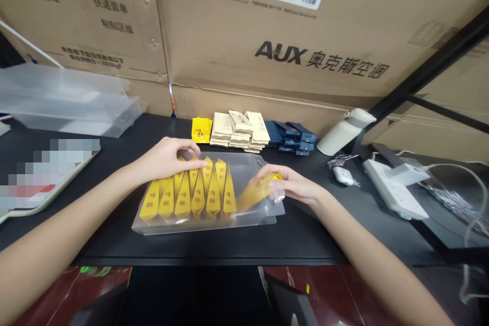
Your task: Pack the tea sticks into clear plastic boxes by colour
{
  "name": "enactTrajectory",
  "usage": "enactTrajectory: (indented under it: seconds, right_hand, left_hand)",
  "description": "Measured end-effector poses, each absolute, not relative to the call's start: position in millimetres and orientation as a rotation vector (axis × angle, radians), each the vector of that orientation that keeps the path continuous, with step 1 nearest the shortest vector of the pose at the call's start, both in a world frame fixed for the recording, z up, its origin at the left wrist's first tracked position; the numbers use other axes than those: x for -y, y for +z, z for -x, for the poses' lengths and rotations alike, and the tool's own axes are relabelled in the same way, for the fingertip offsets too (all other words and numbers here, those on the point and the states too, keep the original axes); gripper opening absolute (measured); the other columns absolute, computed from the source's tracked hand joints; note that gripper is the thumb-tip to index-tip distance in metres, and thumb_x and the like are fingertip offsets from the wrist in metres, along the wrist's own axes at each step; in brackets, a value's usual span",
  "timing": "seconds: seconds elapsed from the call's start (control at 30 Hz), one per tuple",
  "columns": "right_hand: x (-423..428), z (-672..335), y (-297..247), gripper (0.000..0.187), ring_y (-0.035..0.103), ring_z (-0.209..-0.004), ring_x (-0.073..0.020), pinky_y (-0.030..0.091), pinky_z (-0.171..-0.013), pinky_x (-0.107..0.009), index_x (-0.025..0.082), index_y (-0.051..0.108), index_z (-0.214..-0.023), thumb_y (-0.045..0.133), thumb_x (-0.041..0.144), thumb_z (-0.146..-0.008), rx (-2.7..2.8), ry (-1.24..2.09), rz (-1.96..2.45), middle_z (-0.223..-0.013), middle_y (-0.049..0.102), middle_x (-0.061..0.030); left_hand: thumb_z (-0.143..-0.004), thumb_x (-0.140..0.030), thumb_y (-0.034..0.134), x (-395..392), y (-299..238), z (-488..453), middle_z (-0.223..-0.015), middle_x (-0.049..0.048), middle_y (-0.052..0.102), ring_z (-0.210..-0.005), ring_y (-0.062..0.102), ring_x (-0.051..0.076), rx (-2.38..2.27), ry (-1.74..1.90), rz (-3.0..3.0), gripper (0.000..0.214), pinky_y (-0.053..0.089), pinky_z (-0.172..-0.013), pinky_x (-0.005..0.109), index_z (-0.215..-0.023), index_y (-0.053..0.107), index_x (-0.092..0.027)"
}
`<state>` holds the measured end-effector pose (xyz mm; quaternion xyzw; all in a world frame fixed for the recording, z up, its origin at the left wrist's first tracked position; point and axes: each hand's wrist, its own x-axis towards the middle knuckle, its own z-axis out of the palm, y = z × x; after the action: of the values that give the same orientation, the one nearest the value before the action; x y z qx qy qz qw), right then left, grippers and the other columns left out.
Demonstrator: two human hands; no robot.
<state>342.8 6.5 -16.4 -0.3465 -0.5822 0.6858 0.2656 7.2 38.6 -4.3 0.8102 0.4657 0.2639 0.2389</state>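
Observation:
A clear plastic box (pixel 255 216) lies on the black table, with yellow packets (pixel 197 198) standing in two rows in its left and middle part. My left hand (pixel 170 160) is at the box's rear edge: the thumb lies across the tops of the rear packets and the other fingers curl behind, partly hidden. At the box's right end, my right hand (pixel 292 183) pinches a single yellow packet (pixel 255 193), tilted and blurred by motion. This packet is inside or just over the right part of the box, beside the standing ones.
Behind the box sit a yellow packet pile (pixel 201 130), cream packets (pixel 240 130) and dark blue packets (pixel 292 137). A bottle (pixel 344 132), earphone case (pixel 344 175) and power strip (pixel 395 191) are on the right. More clear boxes (pixel 76 102) stand left; large cartons (pixel 324 25) rise behind.

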Motion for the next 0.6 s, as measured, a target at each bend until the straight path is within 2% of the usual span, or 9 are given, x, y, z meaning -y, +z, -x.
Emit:
enactTrajectory:
  seconds: [0.07,0.27,0.4,0.5,0.6]
  right_hand:
    - [-6,-342,-17,0.029,0.067,-0.090,-0.0157,0.057,-0.070,-0.025,0.016,0.069,-0.099,0.076,0.035,-0.078,1.636,1.847,0.931,-0.106,0.070,-0.0076]
    - [10,-319,-23,0.048,0.068,-0.093,-0.0173,0.057,-0.066,-0.023,0.021,0.062,-0.121,0.074,0.041,-0.079,1.558,1.750,1.044,-0.133,0.060,-0.0114]
    - [22,-307,-30,0.060,0.065,-0.109,-0.0260,0.060,-0.081,-0.038,0.027,0.051,-0.134,0.072,0.046,-0.081,1.565,1.592,1.117,-0.140,0.055,-0.0114]
    - [24,-305,-37,0.072,0.058,-0.121,-0.0308,0.057,-0.090,-0.047,0.030,0.040,-0.144,0.070,0.049,-0.081,1.640,1.452,1.141,-0.149,0.045,-0.0110]
    - [23,-303,-41,0.075,0.063,-0.114,-0.0297,0.057,-0.091,-0.048,0.032,0.038,-0.145,0.072,0.047,-0.080,1.664,1.416,1.103,-0.153,0.038,-0.0098]
  left_hand:
    - [-0.073,-0.055,0.072,-39,-5,-7,-0.087,0.0041,0.077,-0.081,0.071,0.022,-1.271,0.727,-2.215,0.036,0.055,-0.072,0.029,-0.085,0.072,-0.021]
    - [-0.072,-0.055,0.073,-39,-5,-9,-0.086,0.0036,0.076,-0.083,0.071,0.022,-1.249,0.726,-2.199,0.038,0.054,-0.073,0.028,-0.085,0.072,-0.020]
    - [-0.071,-0.056,0.073,-38,-4,-10,-0.088,0.0035,0.076,-0.084,0.071,0.021,-1.250,0.722,-2.193,0.040,0.054,-0.077,0.029,-0.086,0.072,-0.019]
    - [-0.071,-0.057,0.073,-38,-5,-10,-0.089,0.0037,0.076,-0.085,0.071,0.021,-1.255,0.713,-2.178,0.041,0.054,-0.078,0.030,-0.087,0.072,-0.019]
    - [-0.072,-0.056,0.073,-36,-5,-12,-0.090,0.0035,0.076,-0.087,0.071,0.021,-1.247,0.704,-2.174,0.040,0.054,-0.081,0.032,-0.088,0.072,-0.020]
